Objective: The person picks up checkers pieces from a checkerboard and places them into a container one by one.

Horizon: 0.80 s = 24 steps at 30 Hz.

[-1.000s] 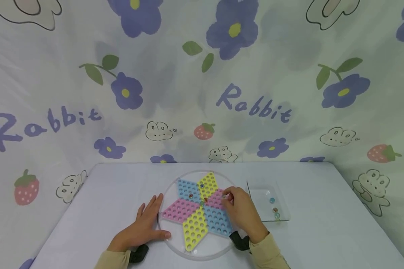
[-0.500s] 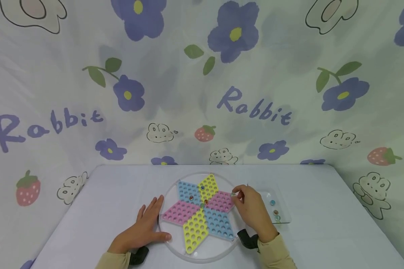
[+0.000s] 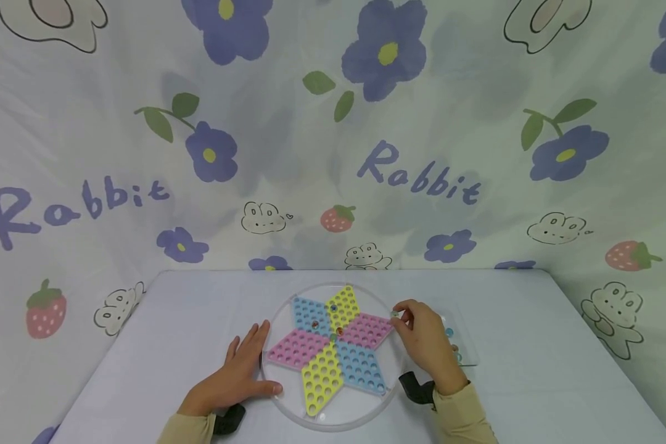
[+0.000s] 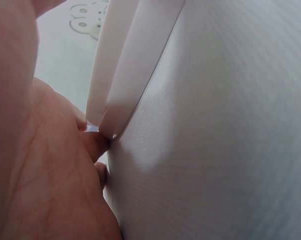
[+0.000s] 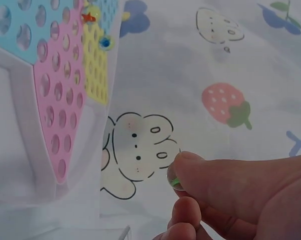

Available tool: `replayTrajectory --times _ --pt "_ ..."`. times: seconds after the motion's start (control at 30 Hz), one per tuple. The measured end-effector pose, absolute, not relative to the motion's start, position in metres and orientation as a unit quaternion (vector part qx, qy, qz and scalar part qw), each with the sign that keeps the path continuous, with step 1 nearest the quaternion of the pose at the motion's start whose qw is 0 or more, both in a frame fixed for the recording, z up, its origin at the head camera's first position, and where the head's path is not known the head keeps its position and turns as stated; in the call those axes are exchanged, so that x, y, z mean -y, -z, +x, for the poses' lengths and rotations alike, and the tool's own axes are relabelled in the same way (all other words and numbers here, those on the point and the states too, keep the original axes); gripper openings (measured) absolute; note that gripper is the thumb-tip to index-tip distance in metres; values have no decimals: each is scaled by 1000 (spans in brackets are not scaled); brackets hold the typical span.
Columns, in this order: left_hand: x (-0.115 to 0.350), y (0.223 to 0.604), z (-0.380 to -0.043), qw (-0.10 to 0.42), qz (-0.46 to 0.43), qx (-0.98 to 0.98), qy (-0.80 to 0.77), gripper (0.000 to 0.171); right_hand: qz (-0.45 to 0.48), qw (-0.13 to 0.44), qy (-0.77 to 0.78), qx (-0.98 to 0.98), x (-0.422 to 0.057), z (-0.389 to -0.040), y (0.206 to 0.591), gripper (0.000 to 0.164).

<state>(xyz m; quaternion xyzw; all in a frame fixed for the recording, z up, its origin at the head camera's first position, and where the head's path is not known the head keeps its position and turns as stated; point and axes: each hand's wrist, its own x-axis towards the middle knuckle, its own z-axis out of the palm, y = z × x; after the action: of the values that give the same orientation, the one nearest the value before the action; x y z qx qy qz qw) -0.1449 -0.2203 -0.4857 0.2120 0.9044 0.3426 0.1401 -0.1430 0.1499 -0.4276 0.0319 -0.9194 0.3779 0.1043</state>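
My right hand (image 3: 424,342) pinches a clear glass marble (image 5: 174,179) with a green swirl between thumb and fingertips. It is held above the right edge of a round Chinese checkers board (image 3: 322,427), just past the tip of the right pink section (image 3: 366,331). Spread over the left rim, my left hand (image 3: 235,376) touches the board's edge with fairly straight fingers. In the left wrist view its fingers meet the white rim (image 4: 123,75). Several marbles sit in holes on the board, among them a blue one (image 3: 333,308) and a reddish one (image 3: 315,324).
Partly hidden behind my right hand, a clear shallow tray (image 3: 473,345) stands right of the board. A blue marble (image 3: 449,332) and others lie in it. The white table (image 3: 533,382) ends at a patterned cloth backdrop (image 3: 288,154).
From over the right pink section, my right hand has moved right, toward the tray, with the marble still pinched. My left hand has stayed in place.
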Motion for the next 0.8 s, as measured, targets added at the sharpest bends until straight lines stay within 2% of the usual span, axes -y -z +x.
replayTrajectory --times 0.8 --pt "220 487 -146 144 206 -907 -338 125 9 101 -382 919 -174 -149 431 18"
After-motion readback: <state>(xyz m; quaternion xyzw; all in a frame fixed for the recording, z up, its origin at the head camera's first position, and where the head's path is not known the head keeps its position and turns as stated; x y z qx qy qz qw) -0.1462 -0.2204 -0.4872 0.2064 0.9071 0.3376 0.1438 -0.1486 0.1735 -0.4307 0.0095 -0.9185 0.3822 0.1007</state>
